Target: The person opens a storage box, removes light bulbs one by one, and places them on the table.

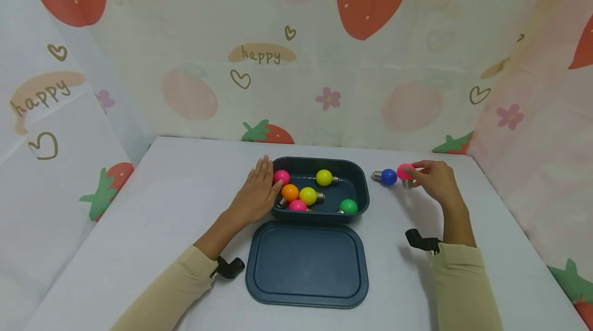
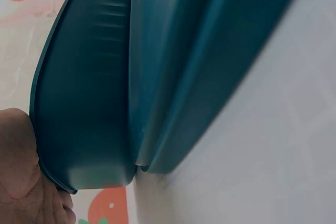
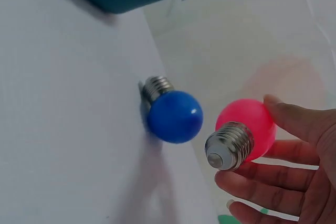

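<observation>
A pink light bulb (image 3: 257, 124) with a silver screw base is pinched between the thumb and fingers of my right hand (image 1: 434, 179). Beside it, a blue light bulb (image 1: 388, 177) lies on the table, its base toward the box. My left hand (image 1: 252, 192) rests along the left rim of the dark teal box (image 1: 366, 192), fingers straight, thumb over the edge. Inside the box lie several bulbs: pink ones (image 1: 281, 176), an orange one (image 1: 290, 192), yellow ones (image 1: 324, 177) and a green one (image 1: 348, 206).
A dark teal lid (image 1: 307, 264) lies flat on the white table (image 1: 194, 176), just in front of the box. Behind the table hangs a strawberry-print backdrop (image 1: 194, 27), with similar cloth at both sides. A small black camera sits on each wrist.
</observation>
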`<state>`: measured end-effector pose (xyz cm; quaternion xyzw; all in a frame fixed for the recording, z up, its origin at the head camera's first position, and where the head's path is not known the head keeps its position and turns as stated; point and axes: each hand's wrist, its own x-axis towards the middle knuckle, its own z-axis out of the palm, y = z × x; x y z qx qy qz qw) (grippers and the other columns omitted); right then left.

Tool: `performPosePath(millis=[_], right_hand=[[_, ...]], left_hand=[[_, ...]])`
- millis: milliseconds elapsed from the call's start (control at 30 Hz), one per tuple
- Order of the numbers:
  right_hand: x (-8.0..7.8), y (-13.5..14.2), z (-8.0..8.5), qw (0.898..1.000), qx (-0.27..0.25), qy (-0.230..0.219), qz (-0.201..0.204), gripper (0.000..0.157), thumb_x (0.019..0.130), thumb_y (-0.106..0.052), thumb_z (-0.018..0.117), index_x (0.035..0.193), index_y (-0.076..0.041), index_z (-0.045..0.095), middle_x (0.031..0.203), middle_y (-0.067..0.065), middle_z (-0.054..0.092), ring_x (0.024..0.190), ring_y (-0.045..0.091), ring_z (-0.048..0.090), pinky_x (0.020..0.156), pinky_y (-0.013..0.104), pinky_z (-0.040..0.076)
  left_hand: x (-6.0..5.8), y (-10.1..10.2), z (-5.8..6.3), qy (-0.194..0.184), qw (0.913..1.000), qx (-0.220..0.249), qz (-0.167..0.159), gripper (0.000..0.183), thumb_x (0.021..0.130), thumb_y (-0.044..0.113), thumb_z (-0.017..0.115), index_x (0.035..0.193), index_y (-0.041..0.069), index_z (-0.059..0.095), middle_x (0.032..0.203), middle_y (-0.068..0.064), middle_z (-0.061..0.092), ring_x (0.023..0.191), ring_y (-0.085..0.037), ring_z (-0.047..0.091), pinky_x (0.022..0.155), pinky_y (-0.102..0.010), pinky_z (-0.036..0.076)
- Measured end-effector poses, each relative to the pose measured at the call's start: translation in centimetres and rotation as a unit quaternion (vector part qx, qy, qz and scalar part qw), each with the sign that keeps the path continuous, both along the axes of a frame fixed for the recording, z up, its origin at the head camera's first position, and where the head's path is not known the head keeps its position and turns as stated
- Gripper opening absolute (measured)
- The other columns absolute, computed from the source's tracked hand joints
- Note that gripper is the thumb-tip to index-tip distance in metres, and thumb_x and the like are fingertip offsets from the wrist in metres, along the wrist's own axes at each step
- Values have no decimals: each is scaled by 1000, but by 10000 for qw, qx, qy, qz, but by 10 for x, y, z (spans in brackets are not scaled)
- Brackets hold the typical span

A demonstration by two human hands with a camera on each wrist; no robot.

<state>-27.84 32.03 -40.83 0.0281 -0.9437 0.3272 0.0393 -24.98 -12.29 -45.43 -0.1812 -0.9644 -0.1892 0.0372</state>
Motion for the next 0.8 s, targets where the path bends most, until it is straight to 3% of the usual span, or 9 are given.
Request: performPosePath(millis=[367, 800], right_hand=[[-5, 14, -20, 9977, -117, -560, -351, 67, 100, -50, 59, 133, 9, 59, 100, 22, 75, 102, 40, 67, 75, 41, 51], [-7, 19, -32, 9946, -298, -813, -572, 63, 100, -47, 61, 132, 8, 61, 88, 14, 75, 83, 26, 68, 67, 31, 45]], left_hand=[[2, 0, 2, -15, 10000, 8, 9, 70, 110, 36, 37, 158, -8, 11, 168, -23, 6, 155, -37, 4, 124, -51, 8], [2, 0, 1, 7, 10000, -38, 15, 70, 110, 37, 35, 158, -8, 12, 168, -23, 7, 155, -37, 4, 124, -51, 9]])
